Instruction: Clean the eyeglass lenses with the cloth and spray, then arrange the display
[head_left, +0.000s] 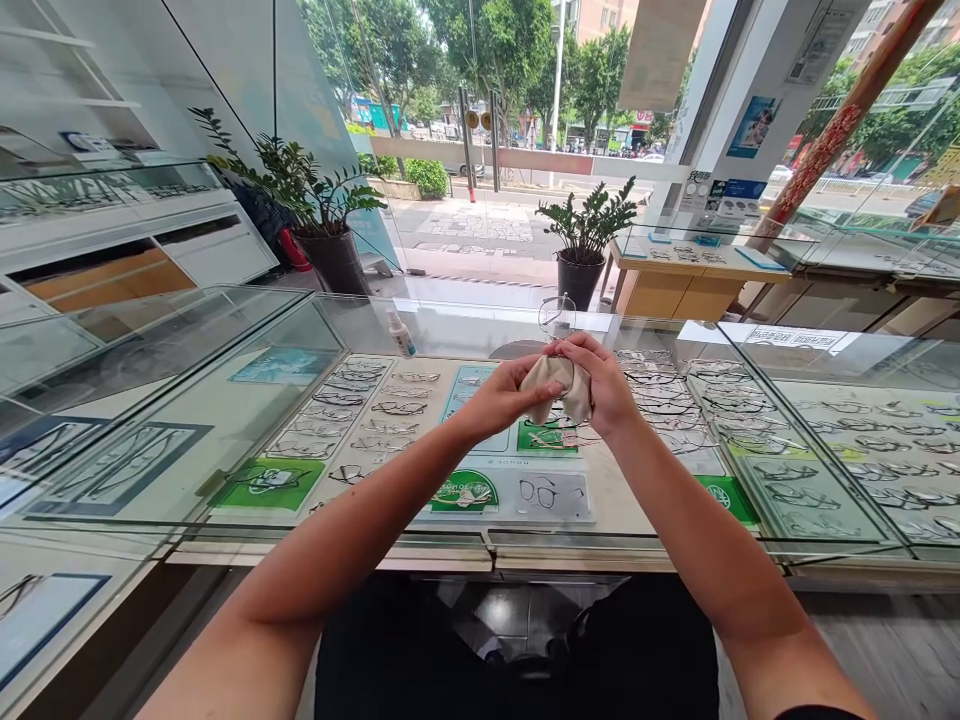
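Note:
Both my hands are raised above a glass display counter [225, 420]. My left hand [504, 395] and my right hand [600, 385] together pinch a beige cleaning cloth [559, 385] wrapped around a pair of thin-framed glasses [556, 316]. One clear lens sticks up above my fingers; the rest of the frame is hidden in the cloth and hands. Under the glass lie several rows of spectacle frames [360, 410].
A small spray bottle [402, 334] stands on the counter to the left of my hands. More glass cases [840, 450] run left and right. Two potted plants [589, 235] stand by the shop window beyond, with a street outside.

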